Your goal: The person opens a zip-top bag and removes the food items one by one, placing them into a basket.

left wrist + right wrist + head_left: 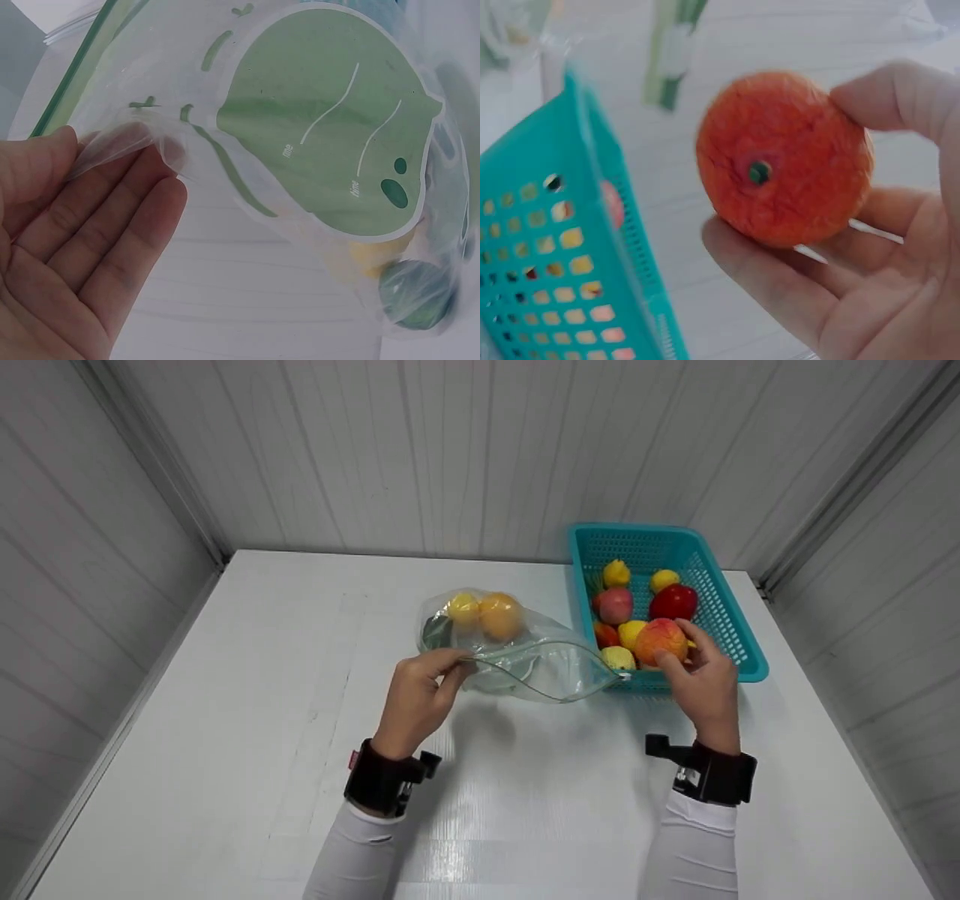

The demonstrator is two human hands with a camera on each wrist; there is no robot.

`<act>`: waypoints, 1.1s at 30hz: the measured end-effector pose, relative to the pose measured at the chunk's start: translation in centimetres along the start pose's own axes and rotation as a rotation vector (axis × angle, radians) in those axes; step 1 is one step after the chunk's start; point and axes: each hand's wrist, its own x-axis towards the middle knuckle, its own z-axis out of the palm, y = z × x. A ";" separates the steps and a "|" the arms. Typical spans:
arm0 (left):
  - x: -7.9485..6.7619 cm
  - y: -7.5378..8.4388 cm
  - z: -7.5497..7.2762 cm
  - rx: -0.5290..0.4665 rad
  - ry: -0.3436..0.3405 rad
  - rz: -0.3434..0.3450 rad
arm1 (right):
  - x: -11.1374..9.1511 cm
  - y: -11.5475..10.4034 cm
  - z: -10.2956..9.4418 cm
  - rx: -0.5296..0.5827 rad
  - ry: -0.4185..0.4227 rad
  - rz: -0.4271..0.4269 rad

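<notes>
My left hand (420,694) pinches the open edge of a clear zip bag (562,671) between thumb and fingers. Inside the bag sit an orange (500,616), a yellow fruit (463,608) and a dark green round thing (416,294). A big green printed shape (330,120) covers part of the bag in the left wrist view. My right hand (703,682) grips a round red-orange fruit (784,159) with a small green stem, thumb on one side and fingers on the other. That fruit is above the near edge of a teal basket (739,637).
Several fruits lie in the basket, among them a shiny red one (673,602), a pink-red one (616,605) and yellow ones (616,574). The basket stands at the back right of the white table (262,720), close to a ribbed wall (450,457).
</notes>
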 end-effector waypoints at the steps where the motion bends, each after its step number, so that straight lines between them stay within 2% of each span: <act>1: 0.0 0.0 0.0 -0.001 0.000 -0.001 | 0.2 0.3 0.1 -0.009 0.020 0.028; 8: 0.0 0.0 0.0 -0.012 -0.003 -0.012 | 1.4 1.7 0.5 -0.030 0.088 0.199; 17: 0.0 0.0 -0.1 -0.034 -0.011 -0.021 | 2.5 2.7 0.7 -0.025 0.153 0.333; 21: 0.0 0.0 -0.1 -0.029 -0.013 -0.023 | 2.5 2.8 0.5 -0.015 0.137 0.385; 27: 0.0 0.0 -0.1 -0.020 -0.009 -0.015 | 2.5 2.3 0.6 -0.038 0.087 0.395; 33: 0.0 0.0 0.0 -0.019 -0.011 -0.010 | 2.1 1.8 0.9 -0.055 0.078 0.309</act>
